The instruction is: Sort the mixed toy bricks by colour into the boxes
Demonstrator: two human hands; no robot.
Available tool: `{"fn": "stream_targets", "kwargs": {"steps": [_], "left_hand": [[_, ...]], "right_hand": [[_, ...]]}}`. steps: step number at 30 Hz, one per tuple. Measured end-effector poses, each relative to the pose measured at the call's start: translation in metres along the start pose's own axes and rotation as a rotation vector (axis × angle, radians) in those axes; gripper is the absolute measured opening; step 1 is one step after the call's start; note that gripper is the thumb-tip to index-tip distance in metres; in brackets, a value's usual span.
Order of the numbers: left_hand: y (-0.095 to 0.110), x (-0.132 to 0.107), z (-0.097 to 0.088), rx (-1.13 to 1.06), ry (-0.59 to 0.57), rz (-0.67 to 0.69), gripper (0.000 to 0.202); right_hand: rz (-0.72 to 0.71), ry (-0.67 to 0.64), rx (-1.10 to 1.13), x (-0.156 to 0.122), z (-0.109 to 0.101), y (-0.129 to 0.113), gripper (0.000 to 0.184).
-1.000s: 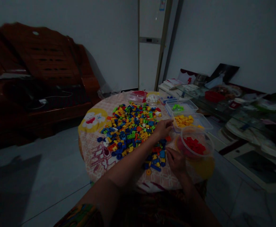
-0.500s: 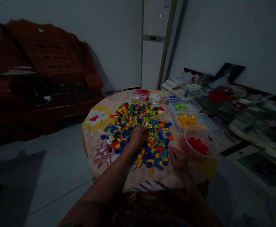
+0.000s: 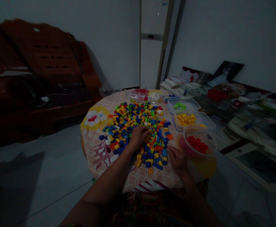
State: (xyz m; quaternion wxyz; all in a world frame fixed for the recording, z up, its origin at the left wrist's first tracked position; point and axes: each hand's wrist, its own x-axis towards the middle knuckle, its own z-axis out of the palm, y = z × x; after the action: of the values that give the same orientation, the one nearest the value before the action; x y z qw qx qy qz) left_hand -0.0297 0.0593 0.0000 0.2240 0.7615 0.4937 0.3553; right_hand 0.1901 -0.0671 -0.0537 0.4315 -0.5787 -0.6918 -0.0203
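Note:
A wide heap of building blocks [image 3: 128, 118] in blue, yellow, green, orange and red covers the middle of a round table [image 3: 126, 181] with a pink patterned cloth. My left hand [image 3: 138, 137] is over the heap, its fingers bent and drawn together among the blocks; what is in them is hidden. By the heap's right edge, my right hand [image 3: 177, 160] rests low over the cloth, close to a light blue block [image 3: 164, 153]. Its fingers are pressed together at the tips, and I cannot make out anything in them.
A round clear tub [image 3: 212, 149] with red blocks [image 3: 197, 144] stands right of my right hand. Behind it are boxes with yellow blocks [image 3: 185, 119] and green blocks [image 3: 180, 106]. White pieces [image 3: 154, 97] lie at the far edge. A cluttered glass-topped stand [image 3: 225, 107] is at right.
My left hand's fingertips have shifted slightly within the heap. My right hand stays almost in place. The whole view has moved a little.

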Motion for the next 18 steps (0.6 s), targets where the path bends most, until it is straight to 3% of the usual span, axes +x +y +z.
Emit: {"fn": "stream_targets", "kwargs": {"steps": [2, 6, 12, 15, 18], "left_hand": [[0.004, 0.005, 0.000, -0.117, 0.001, -0.044, 0.017], [0.020, 0.024, 0.012, -0.292, -0.115, -0.069, 0.018], [0.072, 0.072, 0.058, -0.370, -0.234, -0.046, 0.019], [0.094, 0.093, 0.081, -0.422, -0.240, -0.040, 0.027], [0.100, 0.100, 0.088, -0.464, -0.183, 0.019, 0.038]], "right_hand": [[0.002, -0.001, 0.000, 0.000, 0.000, 0.000, 0.032], [-0.013, -0.012, 0.006, 0.001, 0.000, 0.000, 0.033], [-0.025, -0.012, -0.013, 0.002, 0.001, 0.003, 0.034], [-0.040, 0.004, -0.020, 0.002, 0.002, 0.004, 0.034], [-0.047, 0.023, -0.010, 0.002, 0.003, 0.004, 0.034]]}}
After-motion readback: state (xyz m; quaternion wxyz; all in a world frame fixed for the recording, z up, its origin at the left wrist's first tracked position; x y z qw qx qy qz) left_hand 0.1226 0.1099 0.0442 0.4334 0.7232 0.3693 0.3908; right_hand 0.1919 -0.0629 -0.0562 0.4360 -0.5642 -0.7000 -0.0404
